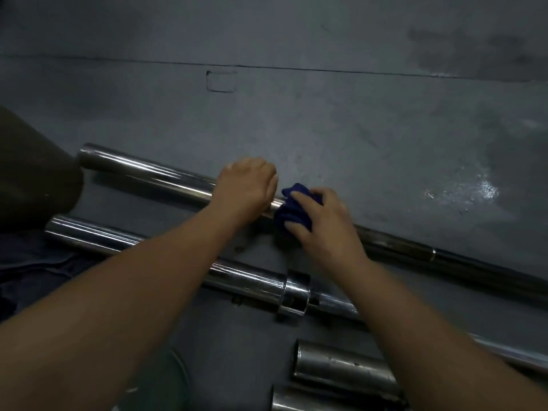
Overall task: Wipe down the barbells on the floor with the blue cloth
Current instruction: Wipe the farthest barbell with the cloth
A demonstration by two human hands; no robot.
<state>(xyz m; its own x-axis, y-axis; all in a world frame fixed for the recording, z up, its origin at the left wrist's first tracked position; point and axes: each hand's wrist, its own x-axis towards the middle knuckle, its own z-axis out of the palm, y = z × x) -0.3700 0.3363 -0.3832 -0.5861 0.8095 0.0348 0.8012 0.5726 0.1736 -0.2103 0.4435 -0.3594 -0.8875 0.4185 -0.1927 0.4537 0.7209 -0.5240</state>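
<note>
Several chrome barbells lie side by side on the grey floor. On the far barbell (148, 173), my left hand (246, 188) grips the thick sleeve near its inner end. Just to the right, my right hand (323, 223) holds the bunched blue cloth (292, 212) wrapped against the same bar, where sleeve meets shaft. The bar's darker shaft runs off to the right. A second barbell (252, 280) with a chrome collar lies closer to me, partly under my forearms.
The ends of two more steel sleeves (341, 366) show at the bottom, between my arms. A dark rounded object (32, 179) sits at the left edge beside the far bar's end. Grey floor (326, 114) stretches beyond the bars, with a wet shine at right.
</note>
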